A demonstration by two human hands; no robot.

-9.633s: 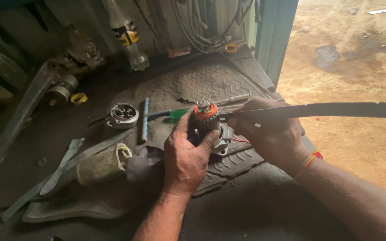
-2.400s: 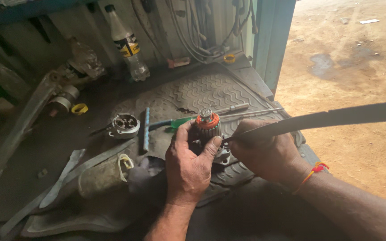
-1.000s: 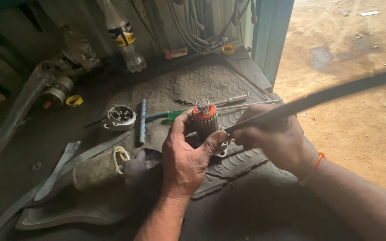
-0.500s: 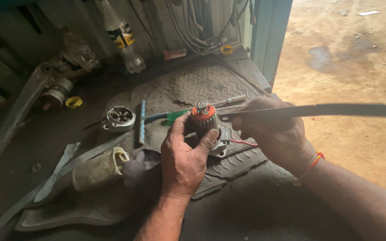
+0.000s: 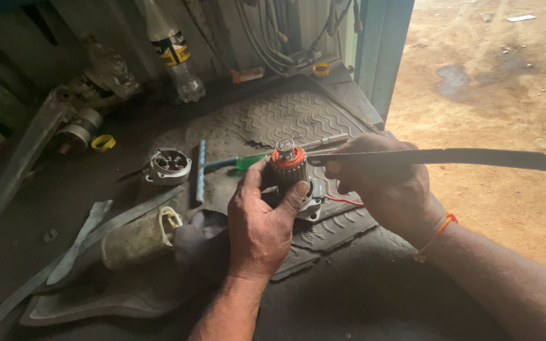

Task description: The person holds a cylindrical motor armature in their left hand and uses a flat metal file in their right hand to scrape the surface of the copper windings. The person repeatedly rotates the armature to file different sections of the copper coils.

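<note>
Meanwhile, left hand (image 5: 261, 226) grips orange-topped motor part (image 5: 287, 168); right hand (image 5: 383, 183) grasps flat blade (image 5: 475, 156).

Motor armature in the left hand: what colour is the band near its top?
Orange-red, ringing the armature just under its metal tip; left hand grips it below. Seen in the head view.

A small dark cylindrical motor armature with an orange collar (image 5: 287, 165) is standing upright on the ribbed mat, while a long flat dark metal strip (image 5: 462, 156) is stretching rightward from its top.
</note>
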